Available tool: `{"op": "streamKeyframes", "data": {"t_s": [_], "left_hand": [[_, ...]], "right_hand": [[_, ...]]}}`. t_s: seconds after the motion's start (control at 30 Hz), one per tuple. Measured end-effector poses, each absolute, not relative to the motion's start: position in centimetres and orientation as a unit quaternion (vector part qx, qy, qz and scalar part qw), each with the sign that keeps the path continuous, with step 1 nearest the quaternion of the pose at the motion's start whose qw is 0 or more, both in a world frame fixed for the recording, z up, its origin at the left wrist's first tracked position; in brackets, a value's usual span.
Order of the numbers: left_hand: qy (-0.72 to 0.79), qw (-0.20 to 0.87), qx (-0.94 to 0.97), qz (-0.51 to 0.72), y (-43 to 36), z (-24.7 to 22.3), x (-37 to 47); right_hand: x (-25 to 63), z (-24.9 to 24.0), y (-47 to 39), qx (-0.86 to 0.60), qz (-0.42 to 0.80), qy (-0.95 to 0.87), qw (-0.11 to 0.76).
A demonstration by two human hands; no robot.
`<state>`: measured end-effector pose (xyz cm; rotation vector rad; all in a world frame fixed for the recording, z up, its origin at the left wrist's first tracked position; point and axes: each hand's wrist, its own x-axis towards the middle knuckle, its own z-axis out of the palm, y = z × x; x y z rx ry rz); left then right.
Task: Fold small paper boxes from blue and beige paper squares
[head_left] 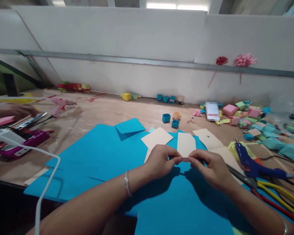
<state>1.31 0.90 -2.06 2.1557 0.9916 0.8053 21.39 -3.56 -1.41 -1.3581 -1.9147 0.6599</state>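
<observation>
A cream paper piece [186, 143] is pinched along its near edge, where a narrow strip is folded over. My left hand [161, 160] grips that edge between thumb and fingers, closed on the left end. At the other end, my right hand [209, 164] pinches the same fold. Both hands hover over large blue paper sheets [88, 156]. Just beyond the left hand lies a square cream sheet [157, 139]. Small folded paper boxes, blue [166, 118] and peach [176, 116], stand farther back.
Scissors [251, 182] and a blue glue gun [257, 163] lie at right, near a pile of folded paper boxes [267, 130]. At left are a pink glue gun [60, 106], a purple stapler-like tool [22, 147], another person's hand [17, 111] and a white cable [47, 189].
</observation>
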Motion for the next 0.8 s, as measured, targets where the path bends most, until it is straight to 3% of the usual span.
{"op": "streamKeyframes", "data": {"t_s": [0.17, 0.3, 0.4, 0.6, 0.8], "left_hand": [[0.391, 0.324, 0.811, 0.291, 0.9, -2.2, 1.5], [0.392, 0.315, 0.812, 0.296, 0.7, -2.3, 1.5], [0.367, 0.294, 0.837, 0.279, 0.5, -2.2, 1.4], [0.313, 0.190, 0.897, 0.247, 0.9, -2.4, 0.8], [0.312, 0.144, 0.917, 0.203, 0.9, -2.4, 0.8]], "right_hand": [[21.7, -1.2, -3.7, -0.539, 0.245, -0.744, 0.310], [21.5, 1.5, -1.4, -0.546, 0.070, -0.794, 0.258], [21.0, 4.1, 3.7, -0.585, -0.015, -0.792, 0.173], [19.6, 3.9, 15.5, -0.655, -0.033, -0.746, 0.115], [18.0, 1.5, 20.1, -0.673, -0.002, -0.740, 0.007]]}}
